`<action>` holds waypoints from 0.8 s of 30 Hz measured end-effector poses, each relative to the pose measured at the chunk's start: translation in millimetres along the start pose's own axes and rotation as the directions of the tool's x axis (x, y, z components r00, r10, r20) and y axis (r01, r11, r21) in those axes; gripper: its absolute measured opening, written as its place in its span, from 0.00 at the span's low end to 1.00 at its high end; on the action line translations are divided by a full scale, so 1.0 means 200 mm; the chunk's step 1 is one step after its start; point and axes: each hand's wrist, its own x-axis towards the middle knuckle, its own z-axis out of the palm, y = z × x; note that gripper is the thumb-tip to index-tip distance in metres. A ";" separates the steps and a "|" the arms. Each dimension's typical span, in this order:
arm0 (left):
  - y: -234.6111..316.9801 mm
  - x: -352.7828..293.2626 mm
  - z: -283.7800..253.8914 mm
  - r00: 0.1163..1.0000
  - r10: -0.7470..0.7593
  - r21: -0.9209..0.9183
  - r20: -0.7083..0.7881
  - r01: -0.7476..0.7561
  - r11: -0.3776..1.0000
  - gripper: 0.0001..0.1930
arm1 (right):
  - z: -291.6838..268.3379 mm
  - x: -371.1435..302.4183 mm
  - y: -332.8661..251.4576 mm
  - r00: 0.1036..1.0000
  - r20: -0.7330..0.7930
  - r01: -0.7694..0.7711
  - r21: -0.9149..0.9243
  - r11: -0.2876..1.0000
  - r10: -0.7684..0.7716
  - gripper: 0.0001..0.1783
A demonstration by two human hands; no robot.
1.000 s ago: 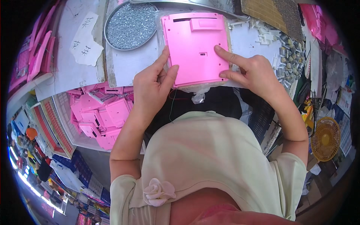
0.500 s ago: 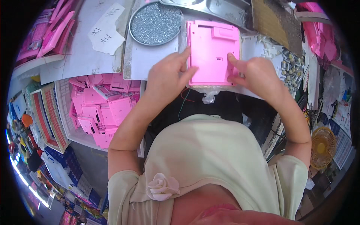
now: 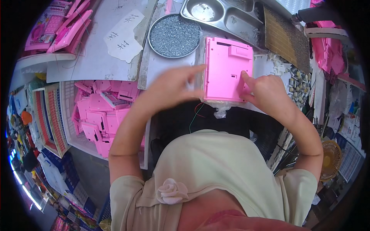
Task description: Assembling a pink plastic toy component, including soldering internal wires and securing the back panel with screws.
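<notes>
Your left hand (image 3: pixel 171 86) and right hand (image 3: pixel 266 90) grip the pink back panel (image 3: pixel 227 69) at upper centre, no screws visibly fitted yet.

Plastic back panel (image 3: pixel 227 69) flat on workbench (image 3: pixel 96 50), centre. Left hand (image 3: pixel 173 86) at panel's 9 o'clock edge; right hand (image 3: pixel 266 90) at its 4 o'clock corner. Round pan of screws (image 3: pixel 174 35) at panel's 10 o'clock; metal compartment tray (image 3: pixel 227 15) at 12. Crate of plastic parts (image 3: pixel 100 115) at 8 o'clock, below bench.
</notes>
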 end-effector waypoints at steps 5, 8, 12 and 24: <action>-0.24 0.17 -0.21 0.842 0.199 0.470 -0.501 0.072 0.880 0.08 | -0.12 0.08 0.02 0.995 -0.008 0.103 -0.040 0.994 -0.104 0.14; -0.26 0.20 -0.22 0.864 0.197 0.480 -0.464 0.058 0.875 0.06 | -0.17 0.28 0.05 0.955 -0.235 0.170 -0.061 0.984 -0.180 0.08; -0.27 0.24 -0.20 0.823 0.253 0.423 -0.508 -0.017 0.906 0.05 | -0.03 0.85 -0.08 0.764 -0.525 0.348 -0.154 0.925 -0.375 0.06; -0.23 0.21 -0.19 0.738 -0.070 0.022 -0.671 0.114 0.993 0.05 | -0.02 1.12 -0.10 0.768 -0.485 0.309 -0.293 0.905 -0.419 0.12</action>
